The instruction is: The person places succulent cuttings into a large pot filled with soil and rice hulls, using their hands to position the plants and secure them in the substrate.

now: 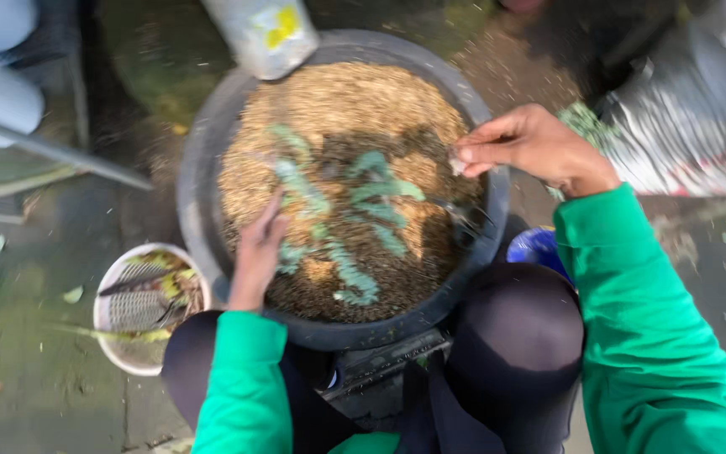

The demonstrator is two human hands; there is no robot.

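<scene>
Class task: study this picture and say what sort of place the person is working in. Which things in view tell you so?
Probably an outdoor garden or nursery work spot. A big black pot of husk-like growing mix holds green cuttings, the ground is damp, mossy paving, and filled sacks lie beside it.

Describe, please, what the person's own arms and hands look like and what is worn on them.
Both arms are covered by long, bright green sleeves of plain fabric that end at the wrists. The left sleeve looks snug, the right sleeve looser and creased. The left hand and right hand are bare: no gloves, rings, watch or bracelets can be seen, though the picture is somewhat blurred.
</scene>
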